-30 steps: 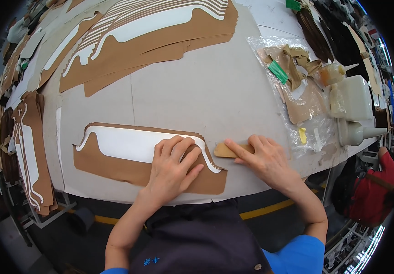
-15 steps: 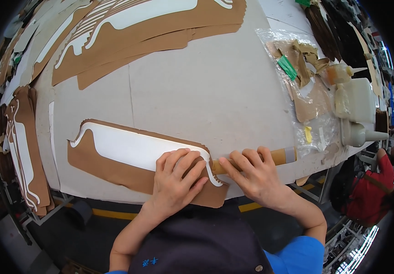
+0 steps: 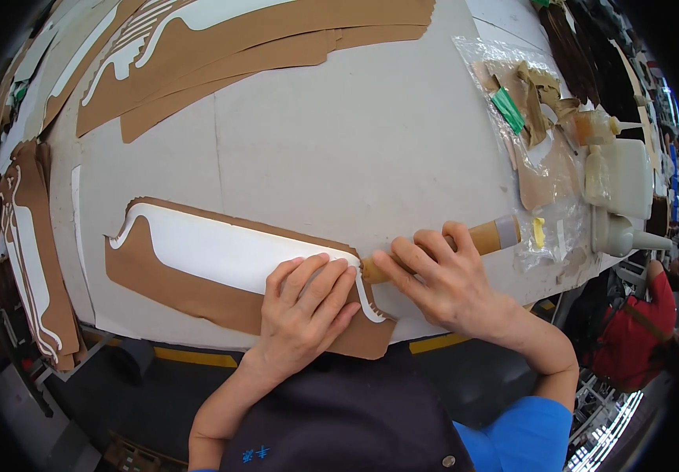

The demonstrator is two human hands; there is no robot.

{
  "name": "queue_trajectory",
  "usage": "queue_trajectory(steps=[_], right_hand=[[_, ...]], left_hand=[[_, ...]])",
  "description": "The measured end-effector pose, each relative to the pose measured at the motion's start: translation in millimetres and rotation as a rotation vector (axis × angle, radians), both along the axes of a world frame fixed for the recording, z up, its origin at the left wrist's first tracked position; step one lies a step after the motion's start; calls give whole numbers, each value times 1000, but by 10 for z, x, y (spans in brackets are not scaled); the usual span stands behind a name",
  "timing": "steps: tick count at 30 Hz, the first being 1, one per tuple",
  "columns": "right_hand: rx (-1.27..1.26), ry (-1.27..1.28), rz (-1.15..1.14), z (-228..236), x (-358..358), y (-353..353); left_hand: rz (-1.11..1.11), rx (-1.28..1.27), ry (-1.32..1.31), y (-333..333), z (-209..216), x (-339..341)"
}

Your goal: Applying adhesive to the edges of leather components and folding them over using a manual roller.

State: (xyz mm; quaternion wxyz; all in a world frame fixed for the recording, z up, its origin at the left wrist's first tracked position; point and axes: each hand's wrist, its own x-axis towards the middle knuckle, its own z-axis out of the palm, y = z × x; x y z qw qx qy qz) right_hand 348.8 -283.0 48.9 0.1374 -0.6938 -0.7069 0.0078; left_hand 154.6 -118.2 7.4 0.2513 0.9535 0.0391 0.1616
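Brown panel (image 3: 190, 295) flat on the near part of the table (image 3: 339, 141), long axis slanting down to the right; its lower right corner reaches the table's near edge and seems to run slightly past it. White backing piece (image 3: 214, 256) lies on it, with a brown margin narrow on the far side and broad on the near side; its right tail ends in small notches. Left hand (image 3: 300, 307) spread over the right part of the panel, fingers close together, slightly bent, thumb a little apart, pressing from above and gripping nothing. Right hand (image 3: 450, 279) closed around a tan rod (image 3: 487, 236), fingers curled over it, thumb and forefinger side toward the panel. Rod's inner end meets the panel's right edge near the left fingertips; whether it overlaps cannot be told. Grey outer end of the rod just beside a clear plastic bag (image 3: 548, 244) with scraps, so little room to the right. Pale bottles (image 3: 631, 177) beyond the bag along the right edge. Widest bare stretch on the far side, up to a stack of brown panels (image 3: 276, 47); narrower bare strip leftward, then a second pile (image 3: 52, 275) at the left edge.
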Motion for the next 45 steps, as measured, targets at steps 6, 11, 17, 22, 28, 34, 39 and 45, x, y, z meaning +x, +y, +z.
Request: queue_trajectory(steps=[6, 11, 17, 22, 28, 34, 39, 45], right_hand=[[-16, 13, 7, -18, -36, -46], [-15, 27, 94, -3, 100, 54], [-8, 71, 195, 1, 255, 202], [-9, 99, 273, -24, 347, 325], [14, 101, 378, -60, 460, 509], [19, 106, 522, -71, 587, 721], [28, 124, 584, -81, 603, 866], [52, 134, 654, -117, 581, 1065]], left_hand=[[-3, -7, 10, -44, -1, -50], [5, -2, 22, -61, 5, -51], [46, -29, 32, -119, -16, -85], [113, 36, 40, -160, 37, -92], [169, 84, 61, -209, -8, -127], [279, 94, 66, -251, 50, -112], [363, 121, 83, -270, 69, -105], [433, 116, 13, -170, 5, -171]])
